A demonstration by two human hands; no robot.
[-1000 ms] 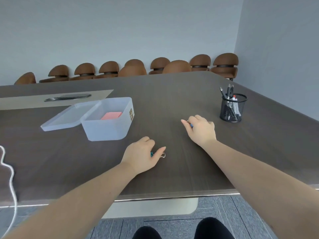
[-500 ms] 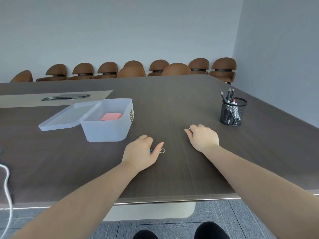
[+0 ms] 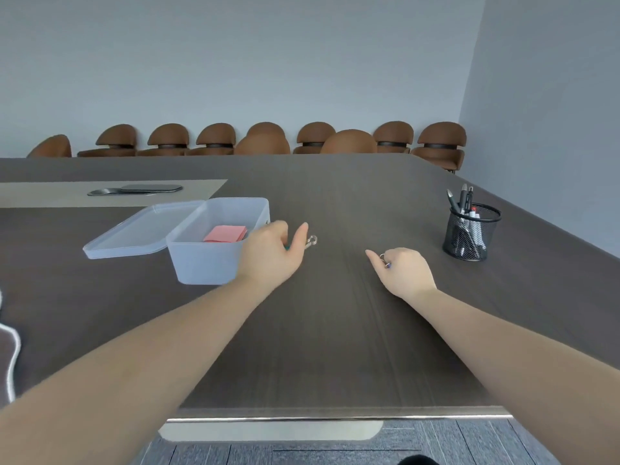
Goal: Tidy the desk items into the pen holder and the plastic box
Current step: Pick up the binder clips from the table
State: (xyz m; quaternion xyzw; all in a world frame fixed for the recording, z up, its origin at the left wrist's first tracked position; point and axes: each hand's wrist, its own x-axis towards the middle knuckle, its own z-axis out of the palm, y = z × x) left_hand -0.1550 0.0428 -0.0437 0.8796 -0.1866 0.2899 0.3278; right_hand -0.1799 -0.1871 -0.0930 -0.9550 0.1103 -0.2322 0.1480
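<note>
My left hand (image 3: 271,253) is raised just right of the translucent plastic box (image 3: 204,263) and grips a green binder clip (image 3: 310,241), whose wire loops stick out past my thumb. The box is open and holds a pink pad (image 3: 225,233); its lid (image 3: 134,229) lies flat to its left. My right hand (image 3: 404,270) is closed around a blue binder clip (image 3: 385,260), of which only a wire loop and a blue edge show. The black mesh pen holder (image 3: 471,231) with several pens stands to the right.
The dark wooden table (image 3: 335,330) ends in a metal front edge near me. A white cable (image 3: 11,347) lies at the left edge. A grey flat object (image 3: 137,189) rests on a beige inlay at the back left. Brown chairs (image 3: 315,137) line the far wall.
My left hand lifted the green clip off the table and carried it up and left, up to the box. My right hand drew back slightly, holding its clip.
</note>
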